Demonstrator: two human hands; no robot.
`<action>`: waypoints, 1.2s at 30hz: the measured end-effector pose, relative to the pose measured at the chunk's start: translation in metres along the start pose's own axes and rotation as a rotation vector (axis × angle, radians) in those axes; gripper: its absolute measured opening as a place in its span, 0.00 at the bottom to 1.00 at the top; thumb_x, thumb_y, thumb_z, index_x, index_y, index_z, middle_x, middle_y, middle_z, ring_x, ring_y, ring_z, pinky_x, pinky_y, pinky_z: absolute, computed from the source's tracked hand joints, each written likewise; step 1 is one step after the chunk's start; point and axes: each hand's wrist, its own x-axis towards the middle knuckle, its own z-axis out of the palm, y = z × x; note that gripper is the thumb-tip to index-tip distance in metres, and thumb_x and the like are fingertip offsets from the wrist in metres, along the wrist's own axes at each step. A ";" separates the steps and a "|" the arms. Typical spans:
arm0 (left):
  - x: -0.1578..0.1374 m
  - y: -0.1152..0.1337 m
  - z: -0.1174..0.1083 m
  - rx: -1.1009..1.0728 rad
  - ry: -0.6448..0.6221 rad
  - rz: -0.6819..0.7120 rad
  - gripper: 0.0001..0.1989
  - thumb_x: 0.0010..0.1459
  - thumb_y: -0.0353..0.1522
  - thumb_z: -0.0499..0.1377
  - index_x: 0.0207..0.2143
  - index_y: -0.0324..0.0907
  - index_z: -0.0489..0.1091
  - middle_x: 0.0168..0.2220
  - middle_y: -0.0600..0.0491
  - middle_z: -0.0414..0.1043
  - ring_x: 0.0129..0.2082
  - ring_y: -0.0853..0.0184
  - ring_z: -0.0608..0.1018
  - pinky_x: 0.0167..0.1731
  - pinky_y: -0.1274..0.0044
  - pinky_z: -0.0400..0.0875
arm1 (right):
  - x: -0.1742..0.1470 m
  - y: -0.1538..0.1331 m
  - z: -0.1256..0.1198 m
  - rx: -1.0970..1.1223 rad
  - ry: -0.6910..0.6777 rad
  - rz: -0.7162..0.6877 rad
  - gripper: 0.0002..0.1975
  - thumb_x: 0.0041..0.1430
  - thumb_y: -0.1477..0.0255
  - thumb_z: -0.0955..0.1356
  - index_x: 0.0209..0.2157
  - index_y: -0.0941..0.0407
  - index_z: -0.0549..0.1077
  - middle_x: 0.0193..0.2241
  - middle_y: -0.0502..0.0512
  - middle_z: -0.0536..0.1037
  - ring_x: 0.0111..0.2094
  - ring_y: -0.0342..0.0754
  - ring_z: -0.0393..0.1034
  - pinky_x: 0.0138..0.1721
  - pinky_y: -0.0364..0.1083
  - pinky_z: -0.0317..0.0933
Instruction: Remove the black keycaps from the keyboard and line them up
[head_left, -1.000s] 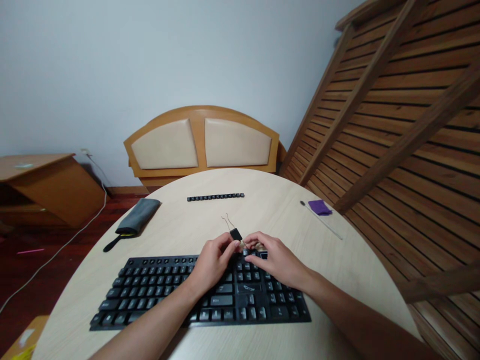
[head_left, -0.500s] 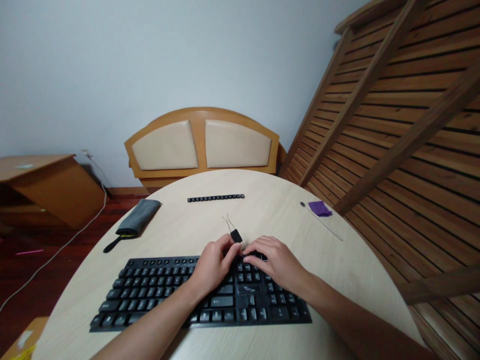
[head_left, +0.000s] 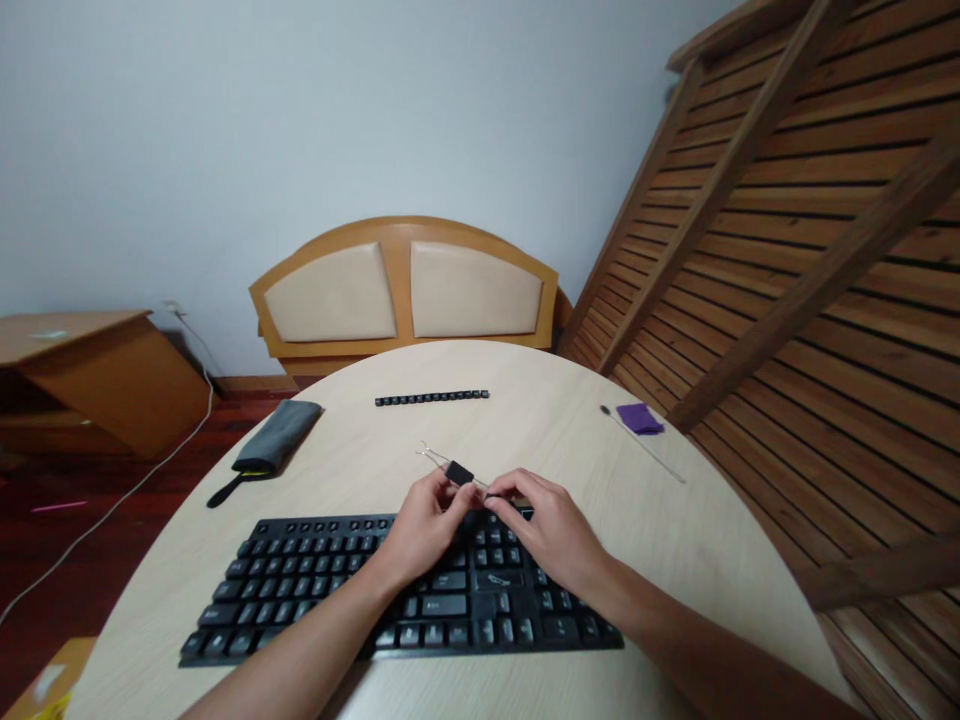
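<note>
Head view: Above the far edge of a black keyboard (head_left: 300, 560), a person's left hand (head_left: 427, 515) pinches a wire tool (head_left: 459, 473) by its dark, blocky grip. The tool's long axis slants across that edge, one pair of thin, hooked prongs pointing away beyond the keyboard, the opposite end running down toward the right hand (head_left: 551, 515). The left hand is nearer the grip; the right, thumb and forefinger together, appears to grip a small dark piece (head_left: 491, 494) at the tool's near end. Whether wire and piece touch cannot be told, as fingers cover the spot.

Well behind the keyboard, small, boxy black keycaps (head_left: 431, 398) sit in a straight line roughly parallel to it. Beyond its left end lies a soft grey pouch (head_left: 281, 438) with a black loop; out past its right end, a slim, pale-handled brush (head_left: 645, 445) lies just beside a folded purple cloth (head_left: 639, 418). Beneath everything spreads a smooth, pale, round-edged table (head_left: 540, 390) with fine wood grain.
</note>
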 end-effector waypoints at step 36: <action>0.003 0.000 0.000 0.109 -0.026 -0.031 0.15 0.63 0.39 0.53 0.34 0.38 0.73 0.32 0.48 0.78 0.32 0.63 0.78 0.34 0.75 0.69 | 0.160 0.140 -0.016 -0.344 0.118 0.176 0.08 0.55 0.75 0.71 0.38 0.53 0.78 0.37 0.53 0.82 0.40 0.48 0.75 0.43 0.43 0.64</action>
